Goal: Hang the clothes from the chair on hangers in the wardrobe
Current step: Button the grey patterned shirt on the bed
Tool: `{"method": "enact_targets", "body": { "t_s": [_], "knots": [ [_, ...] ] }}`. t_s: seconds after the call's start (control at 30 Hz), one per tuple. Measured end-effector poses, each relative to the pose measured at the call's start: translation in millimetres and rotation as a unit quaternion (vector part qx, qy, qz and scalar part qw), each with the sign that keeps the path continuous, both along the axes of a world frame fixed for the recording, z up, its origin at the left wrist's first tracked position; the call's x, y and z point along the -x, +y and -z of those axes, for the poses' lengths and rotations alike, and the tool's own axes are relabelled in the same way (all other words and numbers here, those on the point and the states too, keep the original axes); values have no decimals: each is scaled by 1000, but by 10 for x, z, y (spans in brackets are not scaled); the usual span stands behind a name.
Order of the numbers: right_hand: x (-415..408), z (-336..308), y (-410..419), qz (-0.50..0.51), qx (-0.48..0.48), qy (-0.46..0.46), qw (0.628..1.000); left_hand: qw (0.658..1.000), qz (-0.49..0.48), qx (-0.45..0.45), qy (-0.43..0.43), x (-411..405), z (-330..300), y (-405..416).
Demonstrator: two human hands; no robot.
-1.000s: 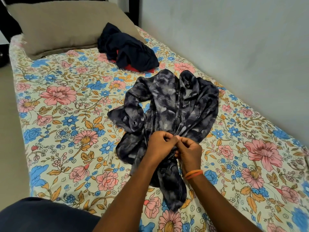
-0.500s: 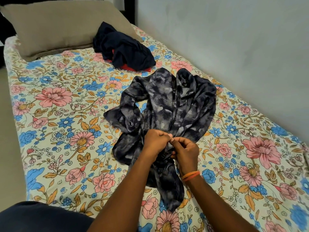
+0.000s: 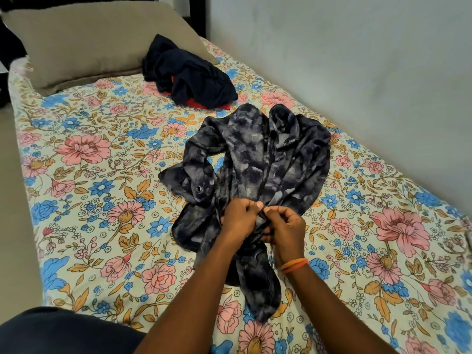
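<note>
A dark grey and navy patterned shirt (image 3: 258,159) lies crumpled on the floral bed sheet (image 3: 102,190), collar toward the wall. My left hand (image 3: 238,217) and my right hand (image 3: 286,227) meet over the shirt's front edge near its lower part. Both pinch the fabric between thumb and curled fingers, close together. Farther back, a navy garment (image 3: 189,72) lies bunched over something red (image 3: 196,103). No hanger, chair or wardrobe is in view.
A tan pillow (image 3: 84,39) lies at the head of the bed. A pale wall (image 3: 357,60) runs along the bed's right side. The floor (image 3: 12,226) shows on the left. A dark cloth-covered shape (image 3: 63,333) fills the bottom left corner.
My hands stay pinching the shirt's front at nearly the same spot, with small finger shifts. The view has drifted slightly.
</note>
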State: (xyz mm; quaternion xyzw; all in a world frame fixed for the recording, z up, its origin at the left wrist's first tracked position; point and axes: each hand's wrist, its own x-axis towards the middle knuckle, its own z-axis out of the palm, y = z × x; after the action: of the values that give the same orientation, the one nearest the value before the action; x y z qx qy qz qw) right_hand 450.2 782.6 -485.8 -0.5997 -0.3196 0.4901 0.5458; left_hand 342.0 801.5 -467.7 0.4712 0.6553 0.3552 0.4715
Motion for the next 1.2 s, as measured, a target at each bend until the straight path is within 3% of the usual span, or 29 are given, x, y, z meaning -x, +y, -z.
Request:
{"method": "enact_targets", "body": {
  "t_s": [0.1, 0.17, 0.23, 0.33, 0.4, 0.53, 0.67, 0.77, 0.83, 0.97, 1.2],
  "knots": [
    [-105, -86, 145, 85, -47, -104, 990, 985, 27, -83, 147, -28, -8, -99],
    [-181, -158, 336, 95, -102, -213, 967, 950, 50, -134, 277, -69, -75, -133],
    [-251, -202, 554, 37, -103, -298, 948, 911, 106, -160, 364, -119, -165, -126],
    [-315, -166, 791, -69, -29, -385, 920, 871, 185, -188, 415, -146, -273, -53],
    [-366, -105, 837, -73, -23, -350, 934, 860, 200, -189, 430, -158, -296, 12],
    [-485, -19, 737, -41, -9, -98, 994, 876, 130, -87, 457, -186, -348, 163],
    [-465, 3, 748, 5, 9, -25, 1000, 895, 91, -23, 436, -281, -478, 320],
    [-431, 25, 789, 19, 15, -9, 1000, 946, 33, 16, 323, -321, -460, 405],
    [-423, 79, 792, 27, 5, -3, 1000, 958, 7, 37, 283, -311, -437, 455],
    [-416, 184, 778, 63, -16, -22, 998, 962, 21, 48, 270, -260, -488, 465],
    [-268, 306, 771, 83, -65, -144, 984, 938, 1, 9, 347, -51, -410, 351]
  ]
}}
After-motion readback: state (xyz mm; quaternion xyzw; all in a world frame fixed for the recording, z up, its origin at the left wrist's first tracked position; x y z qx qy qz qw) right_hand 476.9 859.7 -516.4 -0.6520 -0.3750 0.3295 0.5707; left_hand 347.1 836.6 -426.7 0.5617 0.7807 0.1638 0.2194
